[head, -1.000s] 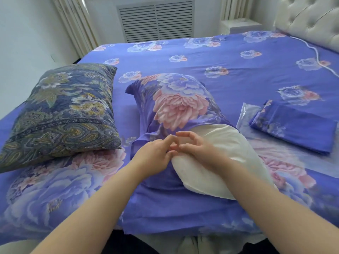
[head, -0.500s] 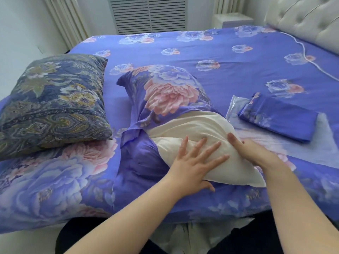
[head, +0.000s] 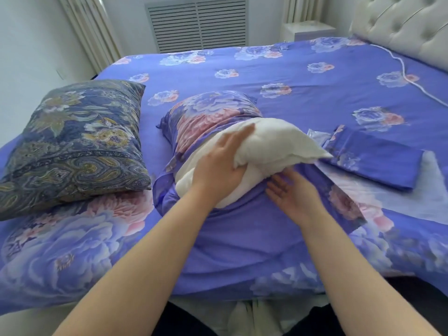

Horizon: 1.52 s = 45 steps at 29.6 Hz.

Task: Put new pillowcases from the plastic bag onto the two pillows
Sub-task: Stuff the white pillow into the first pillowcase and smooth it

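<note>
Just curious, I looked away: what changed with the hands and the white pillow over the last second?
The left hand went from pinching to gripping and lifting the bare white pillow. The right hand slid open-palmed underneath onto the purple floral pillowcase. The dark paisley pillow stayed put.

A bed (head: 303,76) with a purple floral sheet filled the room beneath a tufted cream headboard (head: 407,27). A louvred vent panel (head: 197,23) sat in the white far wall (head: 31,44), flanked by pale curtains (head: 89,27) in soft daylight.
</note>
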Motion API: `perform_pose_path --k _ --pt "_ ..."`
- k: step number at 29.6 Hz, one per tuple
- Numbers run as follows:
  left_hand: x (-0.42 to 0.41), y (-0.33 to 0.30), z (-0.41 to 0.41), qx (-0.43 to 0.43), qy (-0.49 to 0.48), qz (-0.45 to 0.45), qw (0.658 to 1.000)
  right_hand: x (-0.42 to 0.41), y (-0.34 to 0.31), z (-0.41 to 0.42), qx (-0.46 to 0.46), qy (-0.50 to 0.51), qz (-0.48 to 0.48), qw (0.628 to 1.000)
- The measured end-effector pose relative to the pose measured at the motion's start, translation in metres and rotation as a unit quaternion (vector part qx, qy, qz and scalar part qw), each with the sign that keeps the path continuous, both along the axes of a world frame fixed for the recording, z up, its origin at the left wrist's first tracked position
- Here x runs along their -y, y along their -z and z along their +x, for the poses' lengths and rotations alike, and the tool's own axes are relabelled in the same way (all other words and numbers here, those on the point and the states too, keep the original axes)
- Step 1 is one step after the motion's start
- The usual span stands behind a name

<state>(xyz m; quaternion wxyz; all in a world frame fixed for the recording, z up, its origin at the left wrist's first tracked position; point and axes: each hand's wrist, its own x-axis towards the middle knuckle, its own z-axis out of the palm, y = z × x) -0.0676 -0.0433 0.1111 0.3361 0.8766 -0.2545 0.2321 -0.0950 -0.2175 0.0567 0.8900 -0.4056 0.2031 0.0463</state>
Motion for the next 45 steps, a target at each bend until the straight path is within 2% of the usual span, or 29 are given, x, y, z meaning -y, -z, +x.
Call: perform_pose_path --k 3,6,8,12,14,18,22,24,27,29,30,32,33,34,35,36,37,38,39,40,41,42,43,44,45 --pt "-0.011 -0.003 0.011 -0.074 0.002 -0.05 0.996 -0.031 0.015 0.008 -0.037 -0.087 -0.026 0.995" --pt "-0.015 -0.001 0.013 -0.105 0.02 -0.088 0.99 -0.037 0.015 0.019 -0.025 -0.085 0.012 0.996" --pt "-0.015 0.002 0.011 -0.103 0.021 -0.097 0.99 -0.037 0.018 0.023 -0.041 -0.084 0.031 0.995" --pt "-0.005 0.014 0.007 -0.051 0.042 -0.044 0.997 -0.034 0.038 0.02 -0.043 -0.071 0.116 0.99" --pt "0.002 0.023 0.003 -0.061 0.064 -0.041 0.995 -0.034 0.048 0.017 -0.038 -0.066 0.108 0.991" --pt "0.004 0.03 0.002 -0.08 0.08 -0.114 0.987 -0.038 0.053 0.02 -0.063 -0.065 0.047 0.995" --pt "-0.011 0.017 0.013 -0.063 0.078 -0.199 0.975 -0.042 0.038 0.03 -0.069 -0.052 0.131 0.988" --pt "-0.02 0.013 0.017 -0.062 0.07 -0.219 0.971 -0.043 0.026 0.028 -0.052 -0.078 0.165 0.982" --pt "-0.03 0.02 0.019 -0.008 0.011 -0.15 0.989 -0.033 0.009 0.016 0.004 -0.11 0.243 0.964" --pt "-0.03 0.031 0.019 0.066 -0.047 -0.054 0.995 -0.02 -0.002 0.003 0.027 -0.089 0.279 0.956" --pt "-0.025 0.035 0.017 0.064 -0.056 0.002 0.996 -0.015 -0.006 -0.007 0.034 -0.083 0.276 0.957" --pt "-0.003 0.043 0.017 -0.028 -0.049 0.158 0.986 -0.008 -0.012 -0.028 0.042 -0.069 0.248 0.966" --pt "0.013 0.048 0.016 -0.09 -0.039 0.241 0.965 -0.005 -0.015 -0.037 0.042 -0.055 0.234 0.97" --pt "0.029 0.049 0.014 -0.163 -0.023 0.297 0.94 -0.002 -0.017 -0.044 0.041 -0.035 0.226 0.973" --pt "0.041 0.049 0.014 -0.259 0.011 0.305 0.916 0.002 -0.02 -0.048 0.04 -0.013 0.225 0.974" --pt "0.048 0.044 0.014 -0.374 0.066 0.266 0.886 0.007 -0.023 -0.05 0.041 0.009 0.227 0.973" --pt "0.048 0.038 0.016 -0.477 0.135 0.191 0.847 0.013 -0.026 -0.051 0.044 0.025 0.228 0.972" --pt "0.044 0.031 0.016 -0.541 0.185 0.101 0.814 0.018 -0.029 -0.051 0.047 0.032 0.221 0.974" --pt "0.039 0.026 0.015 -0.568 0.198 0.018 0.799 0.021 -0.031 -0.051 0.049 0.031 0.203 0.977" --pt "0.035 0.017 0.012 -0.556 0.181 -0.025 0.811 0.023 -0.032 -0.049 0.052 0.023 0.178 0.982" --pt "0.032 0.01 0.008 -0.501 0.144 -0.007 0.853 0.024 -0.033 -0.047 0.058 0.015 0.159 0.985" --pt "0.029 0.006 0.001 -0.411 0.113 0.065 0.903 0.022 -0.035 -0.043 0.066 0.007 0.148 0.987" --pt "0.024 0.005 -0.005 -0.32 0.091 0.146 0.932 0.02 -0.037 -0.04 0.076 0.0 0.144 0.987" --pt "0.017 0.005 -0.011 -0.252 0.075 0.205 0.943 0.018 -0.04 -0.037 0.09 -0.004 0.142 0.986" --pt "0.007 0.004 -0.014 -0.227 0.061 0.235 0.943 0.014 -0.044 -0.034 0.102 -0.008 0.131 0.986"
